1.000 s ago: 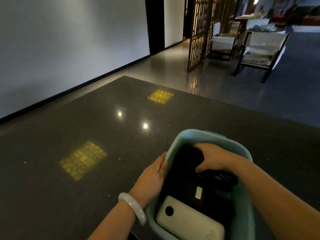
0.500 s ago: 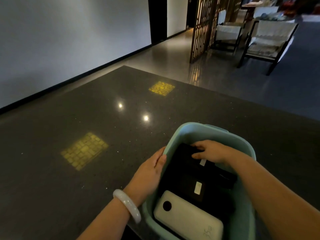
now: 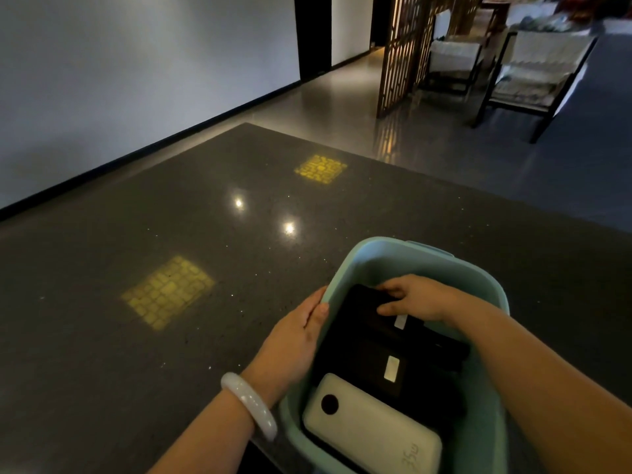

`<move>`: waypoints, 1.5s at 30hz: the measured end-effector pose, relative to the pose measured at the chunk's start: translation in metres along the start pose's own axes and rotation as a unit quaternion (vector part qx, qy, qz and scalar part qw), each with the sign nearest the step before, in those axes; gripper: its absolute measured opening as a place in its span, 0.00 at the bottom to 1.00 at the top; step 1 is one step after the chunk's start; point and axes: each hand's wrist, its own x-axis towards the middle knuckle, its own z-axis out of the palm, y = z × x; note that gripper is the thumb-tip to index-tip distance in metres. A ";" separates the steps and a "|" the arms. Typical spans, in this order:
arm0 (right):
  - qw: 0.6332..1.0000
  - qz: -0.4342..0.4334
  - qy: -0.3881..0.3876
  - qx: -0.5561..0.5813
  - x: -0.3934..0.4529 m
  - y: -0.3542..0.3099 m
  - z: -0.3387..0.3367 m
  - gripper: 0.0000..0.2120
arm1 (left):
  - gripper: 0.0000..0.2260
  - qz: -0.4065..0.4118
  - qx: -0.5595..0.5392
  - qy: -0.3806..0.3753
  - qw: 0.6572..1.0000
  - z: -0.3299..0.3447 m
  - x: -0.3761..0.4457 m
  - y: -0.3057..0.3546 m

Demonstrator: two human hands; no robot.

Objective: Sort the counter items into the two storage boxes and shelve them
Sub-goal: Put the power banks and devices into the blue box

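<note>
A teal storage box stands on the dark stone counter at the near right. Inside lie a white power bank at the near end and flat black devices with small white labels. My left hand, with a pale bangle on its wrist, grips the box's left rim. My right hand reaches into the box from the right and rests its fingers on the upper black device; whether it grips it I cannot make out.
The counter's far edge runs diagonally toward a polished floor. A wooden lattice screen and two dark-framed chairs stand beyond at the upper right. A pale wall closes the left side.
My right hand has shifted over the top black device, uncovering its white label. The view has tilted down slightly. My left hand stays on the rim.
</note>
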 end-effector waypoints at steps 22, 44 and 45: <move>0.994 -0.055 0.075 -0.056 -0.003 -0.012 -0.007 0.19 | 0.17 0.009 0.014 -0.006 1.000 -0.005 -0.003 0.001; 0.868 -0.290 -0.098 -0.392 0.027 -0.360 0.258 0.25 | 0.26 -0.177 0.355 0.268 0.878 -0.218 -0.224 -0.167; 0.860 -0.297 -0.113 -0.399 0.028 -0.375 0.279 0.25 | 0.26 -0.195 0.348 0.281 0.873 -0.225 -0.241 -0.181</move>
